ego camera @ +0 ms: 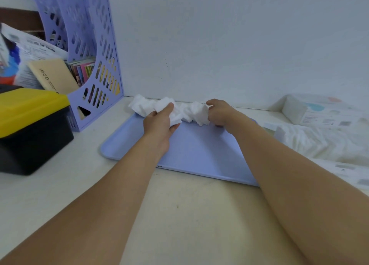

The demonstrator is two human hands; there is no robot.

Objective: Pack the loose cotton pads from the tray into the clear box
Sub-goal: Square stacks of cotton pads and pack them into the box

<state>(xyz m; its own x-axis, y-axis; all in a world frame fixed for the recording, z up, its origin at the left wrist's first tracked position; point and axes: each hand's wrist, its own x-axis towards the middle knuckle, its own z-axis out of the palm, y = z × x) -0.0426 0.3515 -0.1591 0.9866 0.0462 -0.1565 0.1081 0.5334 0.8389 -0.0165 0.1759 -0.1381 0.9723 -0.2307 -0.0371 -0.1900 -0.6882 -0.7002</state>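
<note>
cotton pads [185,110] bunched in a row running left-right along the tray's [195,155] far edge | left hand [159,123] gripped the left part | right hand [219,113] gripped the right end (fingertips hidden) | tray on counter [189,209]

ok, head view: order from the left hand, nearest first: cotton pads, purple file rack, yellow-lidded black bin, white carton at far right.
1. cotton pads: in the left hand, along the far edge of the tray.
2. purple file rack: to its left, against the wall.
3. yellow-lidded black bin: further left.
4. white carton: far right, past the right hand.
</note>
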